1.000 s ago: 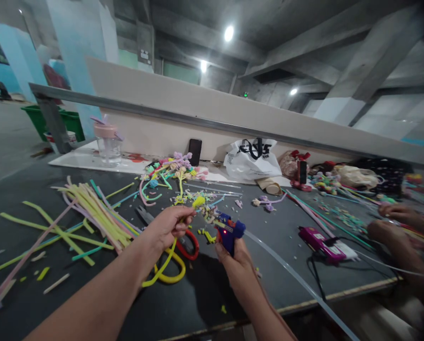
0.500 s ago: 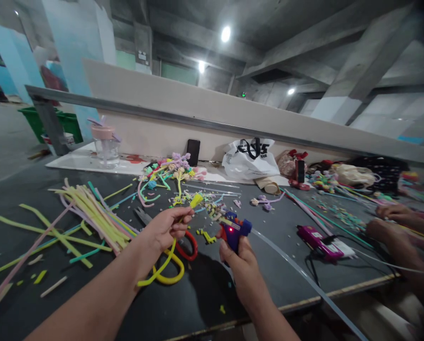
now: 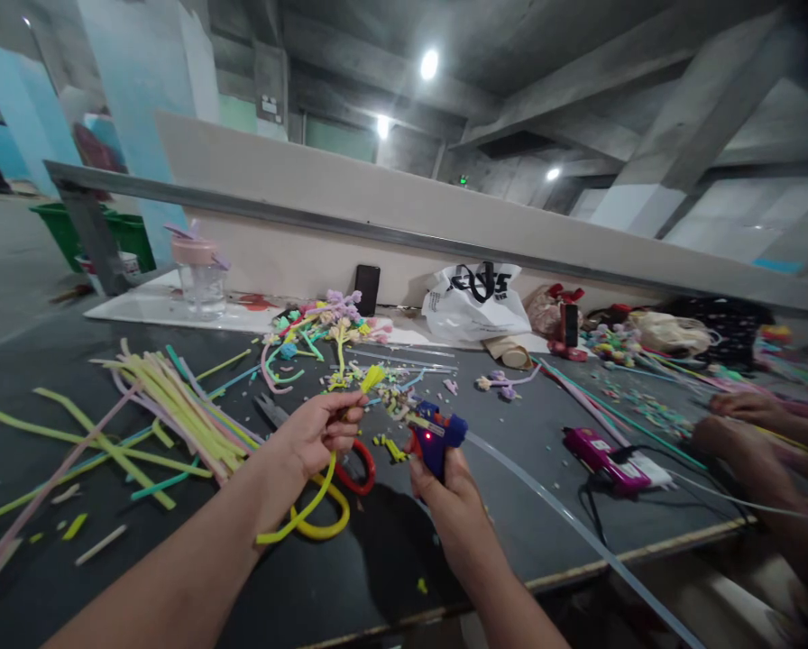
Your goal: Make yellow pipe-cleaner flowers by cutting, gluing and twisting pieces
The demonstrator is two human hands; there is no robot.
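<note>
My left hand (image 3: 319, 431) pinches a yellow foam strip (image 3: 315, 505), whose cut, frayed end points up past the fingertips while the rest hangs below the palm. My right hand (image 3: 445, 496) is wrapped round the handle of a blue glue gun (image 3: 437, 431) with a lit red light. A long clear glue stick trails from the back of the gun toward the lower right. The gun's nozzle points left, a short gap away from the yellow end. Under my left hand lie scissors (image 3: 356, 467) with a red and yellow handle, partly covered by the hand.
A heap of coloured foam strips (image 3: 174, 406) lies at left. Finished-looking foam pieces (image 3: 336, 311), a phone (image 3: 368, 288) and a white bag (image 3: 475, 302) are at the back. A purple power device (image 3: 607, 460) with cables sits at right, beside another person's hands (image 3: 742, 424).
My right hand has brought the glue gun slightly left, nearer the yellow strip. My left hand keeps its pinch and has barely moved.
</note>
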